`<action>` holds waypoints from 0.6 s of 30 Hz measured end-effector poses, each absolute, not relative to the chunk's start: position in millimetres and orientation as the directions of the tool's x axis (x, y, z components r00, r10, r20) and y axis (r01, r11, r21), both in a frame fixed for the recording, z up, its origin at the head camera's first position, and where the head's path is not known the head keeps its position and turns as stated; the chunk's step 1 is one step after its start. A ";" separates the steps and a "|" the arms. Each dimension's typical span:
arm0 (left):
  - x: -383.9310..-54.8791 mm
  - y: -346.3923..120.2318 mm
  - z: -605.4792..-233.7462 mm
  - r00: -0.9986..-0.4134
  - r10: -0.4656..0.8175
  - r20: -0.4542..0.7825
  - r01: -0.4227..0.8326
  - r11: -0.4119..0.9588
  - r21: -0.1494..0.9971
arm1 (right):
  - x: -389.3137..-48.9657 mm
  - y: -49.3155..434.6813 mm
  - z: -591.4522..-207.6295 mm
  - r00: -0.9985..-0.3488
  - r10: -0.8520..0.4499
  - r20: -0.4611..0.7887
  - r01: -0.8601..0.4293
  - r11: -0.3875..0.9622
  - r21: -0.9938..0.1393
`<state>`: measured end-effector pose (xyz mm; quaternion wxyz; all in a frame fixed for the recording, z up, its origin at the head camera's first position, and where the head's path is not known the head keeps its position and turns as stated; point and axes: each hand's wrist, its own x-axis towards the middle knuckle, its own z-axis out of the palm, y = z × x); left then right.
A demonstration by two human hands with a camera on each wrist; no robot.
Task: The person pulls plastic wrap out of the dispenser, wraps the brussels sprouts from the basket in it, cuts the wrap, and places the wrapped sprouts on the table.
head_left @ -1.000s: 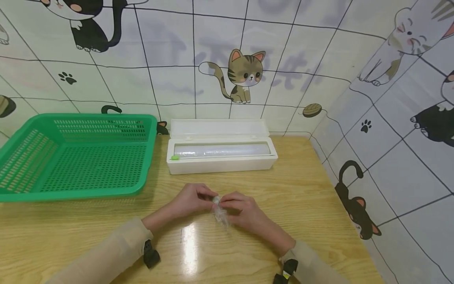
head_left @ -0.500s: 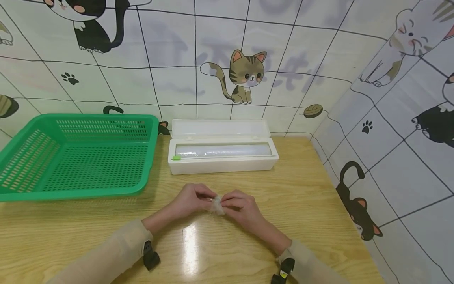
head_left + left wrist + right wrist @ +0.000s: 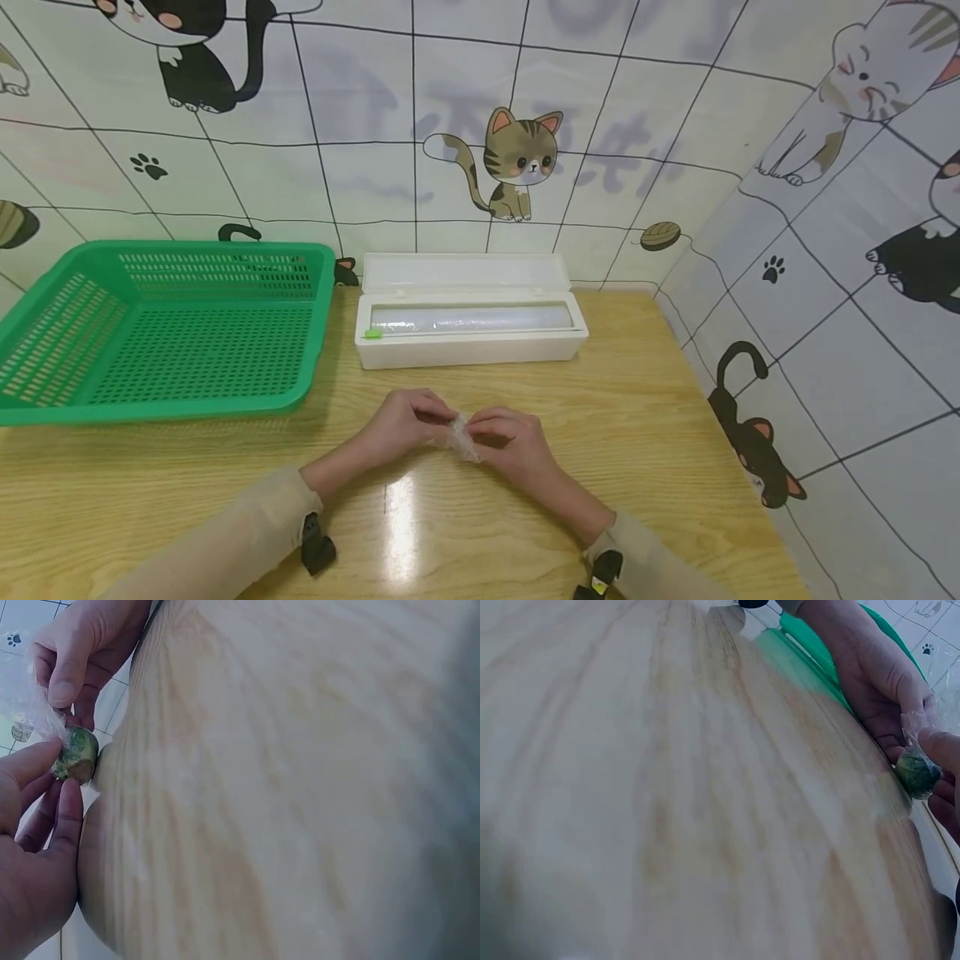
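Note:
Between both hands, just over the table, is a small round green vegetable that looks like a Brussels sprout (image 3: pixel 79 755), wrapped in clear cling film (image 3: pixel 463 438). My left hand (image 3: pixel 405 425) pinches it between thumb and fingertips from the left. From the other side, my right hand (image 3: pixel 517 443) pinches the film where it gathers. Crumpled film sticks up from the sprout in the left wrist view, and the right wrist view shows its leafy green side (image 3: pixel 917 774). Fingers hide much of the sprout in the head view.
A white cling film box (image 3: pixel 472 352) with its lid up stands behind the hands; a film roll (image 3: pixel 472 317) and green slide cutter (image 3: pixel 372 333) show in it. The green basket (image 3: pixel 300 400) is at the left. Cat-print sheeting (image 3: pixel 375 183) borders the wooden table (image 3: pixel 637 400).
The loose film that hung toward the front between the hands is now bunched up shorter between the fingertips. Both hands stay in nearly the same place.

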<state>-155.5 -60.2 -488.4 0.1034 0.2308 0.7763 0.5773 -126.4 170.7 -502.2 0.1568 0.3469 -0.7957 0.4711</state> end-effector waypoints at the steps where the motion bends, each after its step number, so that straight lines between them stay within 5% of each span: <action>1: -155.3 -60.1 -488.0 -0.873 0.476 0.105 0.235 0.223 0.946 | -125.9 170.4 -502.3 -0.718 -0.400 0.570 -0.692 0.321 -0.647; 18: -153.0 -60.0 -489.9 -0.888 0.448 0.107 0.222 0.212 0.952 | -120.6 158.6 -498.3 -0.839 -0.264 0.476 -0.542 0.327 -0.775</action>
